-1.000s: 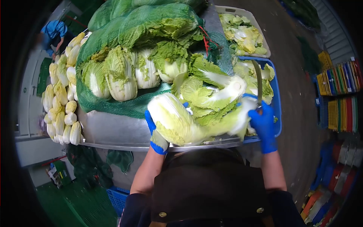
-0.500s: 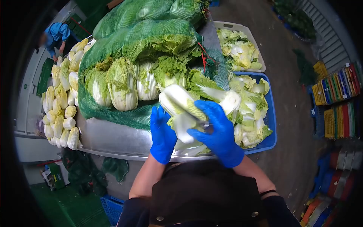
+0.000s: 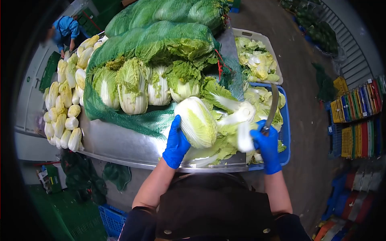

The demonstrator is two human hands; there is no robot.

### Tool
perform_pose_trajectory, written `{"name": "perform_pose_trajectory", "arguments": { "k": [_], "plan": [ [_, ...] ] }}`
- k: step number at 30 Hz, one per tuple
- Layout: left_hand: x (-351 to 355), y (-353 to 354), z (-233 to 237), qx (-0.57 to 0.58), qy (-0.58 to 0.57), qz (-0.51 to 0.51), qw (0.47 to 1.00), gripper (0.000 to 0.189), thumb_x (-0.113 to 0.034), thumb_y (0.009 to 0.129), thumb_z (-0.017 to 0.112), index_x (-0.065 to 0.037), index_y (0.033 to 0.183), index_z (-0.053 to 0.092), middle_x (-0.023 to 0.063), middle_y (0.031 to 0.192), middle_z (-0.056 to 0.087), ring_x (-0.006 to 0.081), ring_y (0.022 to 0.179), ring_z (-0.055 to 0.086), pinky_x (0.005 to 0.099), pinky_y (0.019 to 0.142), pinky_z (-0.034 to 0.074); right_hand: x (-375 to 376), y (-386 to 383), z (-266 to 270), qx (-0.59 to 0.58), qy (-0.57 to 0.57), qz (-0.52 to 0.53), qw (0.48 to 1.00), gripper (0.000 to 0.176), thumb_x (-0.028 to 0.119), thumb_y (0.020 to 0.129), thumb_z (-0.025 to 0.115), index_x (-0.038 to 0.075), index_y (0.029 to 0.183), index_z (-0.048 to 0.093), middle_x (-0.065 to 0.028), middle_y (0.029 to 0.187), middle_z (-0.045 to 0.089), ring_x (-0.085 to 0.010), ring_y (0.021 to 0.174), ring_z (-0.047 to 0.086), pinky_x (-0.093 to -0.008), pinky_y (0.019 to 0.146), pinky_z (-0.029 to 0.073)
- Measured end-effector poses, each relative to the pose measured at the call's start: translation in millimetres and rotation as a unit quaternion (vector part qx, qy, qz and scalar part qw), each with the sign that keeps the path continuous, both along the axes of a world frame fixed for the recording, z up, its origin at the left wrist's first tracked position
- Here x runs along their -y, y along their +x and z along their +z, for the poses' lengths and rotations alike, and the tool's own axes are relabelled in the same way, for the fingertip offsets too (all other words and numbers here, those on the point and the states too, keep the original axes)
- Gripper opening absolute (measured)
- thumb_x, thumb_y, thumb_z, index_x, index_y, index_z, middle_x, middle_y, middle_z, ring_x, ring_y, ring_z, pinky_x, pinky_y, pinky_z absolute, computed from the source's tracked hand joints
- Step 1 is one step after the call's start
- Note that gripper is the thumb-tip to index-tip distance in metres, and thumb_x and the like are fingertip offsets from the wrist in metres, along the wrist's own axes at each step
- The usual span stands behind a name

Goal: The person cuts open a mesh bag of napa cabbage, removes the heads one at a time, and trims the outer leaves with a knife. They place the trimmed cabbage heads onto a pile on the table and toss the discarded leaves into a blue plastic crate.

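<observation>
My left hand (image 3: 176, 145), in a blue glove, grips a trimmed napa cabbage (image 3: 196, 122) from its left side, close over the steel table. In my gloved right hand (image 3: 267, 149) is a knife (image 3: 274, 103), its curved blade pointing up and away from me. A blurred white leaf piece (image 3: 244, 137) hangs at the fingers of that hand. Between the hands, loose outer leaves (image 3: 225, 149) and a leafy cut-off stem end (image 3: 242, 112) lie on the table. Behind them, untrimmed cabbages (image 3: 132, 90) sit in an opened green net bag (image 3: 94, 102).
A blue crate (image 3: 286, 120) full of leaves stands at the table's right edge, with a white crate (image 3: 270, 46) behind it. Trimmed cabbages (image 3: 60, 108) are piled on the left. A co-worker in blue (image 3: 66, 30) bends beyond the pile. Another filled net bag (image 3: 169, 14) lies farther back.
My right hand has swung right, away from the cabbage, carrying the knife and a leaf piece toward the blue crate. The cabbage now shows more upright in my left hand.
</observation>
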State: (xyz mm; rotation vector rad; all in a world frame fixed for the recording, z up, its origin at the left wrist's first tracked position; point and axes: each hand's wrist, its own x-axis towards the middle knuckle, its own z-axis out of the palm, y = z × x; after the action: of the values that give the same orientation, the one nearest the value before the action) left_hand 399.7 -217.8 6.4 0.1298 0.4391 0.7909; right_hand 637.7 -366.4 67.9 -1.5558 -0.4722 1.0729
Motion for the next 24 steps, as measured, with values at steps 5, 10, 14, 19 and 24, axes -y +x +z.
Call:
{"name": "perform_pose_trajectory", "arguments": {
  "k": [5,10,14,19,24],
  "plan": [
    [3,-11,6,-0.011,0.005,-0.003,1.000,0.055,-0.020,0.087,0.058,-0.001,0.134,0.037,0.0158,0.133,0.047,0.0292,0.123,0.045,0.0460,0.105,0.035,10,0,-48,0.351,-0.039,0.093,0.931,0.027,0.028,0.083,0.063,0.008,0.099,0.055,-0.0138,0.088,0.059,-0.0302,0.081,0.060,-0.0388,0.073,0.048],
    [7,-18,17,-0.158,0.071,0.081,0.982,0.054,-0.016,0.084,0.061,0.000,0.132,0.040,0.0122,0.126,0.052,0.0247,0.114,0.052,0.0395,0.100,0.041,10,-69,-110,0.292,-0.100,0.354,0.883,0.023,0.030,0.088,0.053,0.008,0.090,0.058,-0.0136,0.076,0.061,-0.0279,0.070,0.062,-0.0360,0.067,0.048],
    [15,-33,49,-0.345,0.242,0.154,0.894,0.056,-0.010,0.077,0.069,-0.001,0.127,0.044,0.0100,0.118,0.056,0.0207,0.108,0.055,0.0348,0.095,0.043,3,-55,-146,0.112,-0.138,0.249,0.952,0.026,0.031,0.086,0.059,0.005,0.089,0.060,-0.0052,0.064,0.059,-0.0135,0.057,0.058,-0.0299,0.056,0.046],
    [28,-79,68,-0.497,0.285,0.218,0.790,0.071,-0.009,0.064,0.080,-0.001,0.125,0.045,0.0100,0.116,0.055,0.0204,0.105,0.055,0.0339,0.092,0.045,10,38,-174,0.191,-0.139,0.156,0.959,0.023,0.029,0.085,0.062,0.007,0.090,0.059,-0.0025,0.070,0.057,-0.0120,0.054,0.051,-0.0294,0.048,0.044],
    [9,-148,61,-0.498,0.297,0.248,0.776,0.073,-0.012,0.063,0.078,-0.001,0.127,0.044,0.0104,0.119,0.054,0.0219,0.108,0.054,0.0354,0.095,0.043,6,124,-170,0.082,-0.201,-0.027,0.976,0.023,0.034,0.084,0.058,0.012,0.083,0.056,-0.0026,0.060,0.051,-0.0120,0.043,0.041,-0.0286,0.037,0.032]
  ]
}}
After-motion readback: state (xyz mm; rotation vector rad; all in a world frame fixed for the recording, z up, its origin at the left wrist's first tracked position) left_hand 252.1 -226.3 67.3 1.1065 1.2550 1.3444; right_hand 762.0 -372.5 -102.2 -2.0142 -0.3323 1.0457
